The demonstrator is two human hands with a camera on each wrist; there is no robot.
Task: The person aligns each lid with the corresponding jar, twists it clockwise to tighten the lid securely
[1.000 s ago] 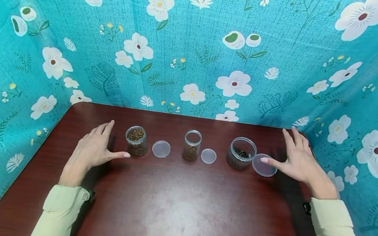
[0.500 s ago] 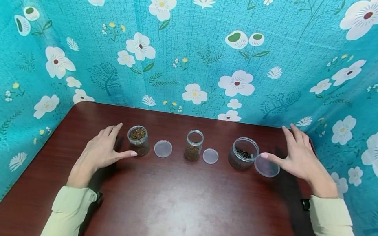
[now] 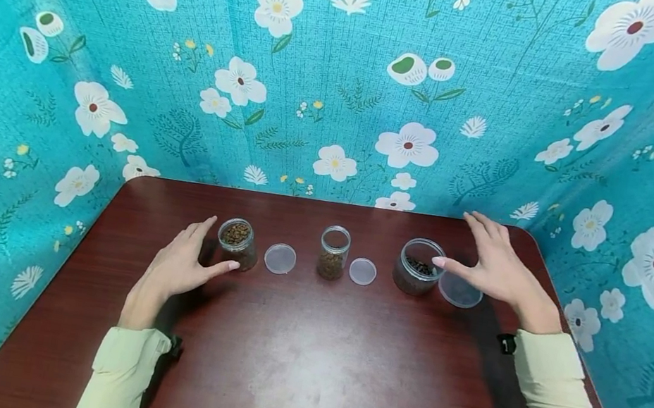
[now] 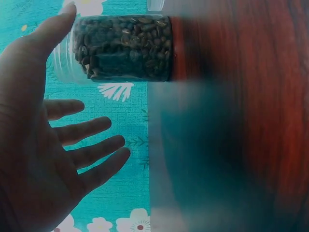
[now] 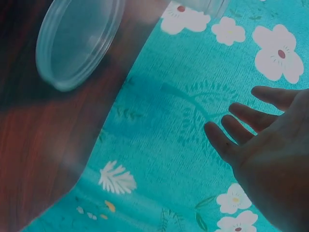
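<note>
In the head view, my left hand is spread with thumb and fingers apart, just left of a clear jar full of small brown seed-like pieces. The left wrist view shows that jar beside the thumb, clear of the other fingers. My right hand hovers over a round clear lid, its fingers loosely extended. Its thumb tip overlaps the rim of a wide jar with dark pieces inside; contact cannot be told. In the right wrist view the lid lies apart from the hand.
A narrow jar, partly filled with brown pieces, stands mid-row. Two smaller lids lie flat, one right of the left jar, another right of the narrow jar. A flowered turquoise cloth rises behind the brown table.
My left hand has shifted right, closer to the left jar. The right hand has moved left, bringing its thumb over the wide jar's rim. Jars and lids keep their places.
</note>
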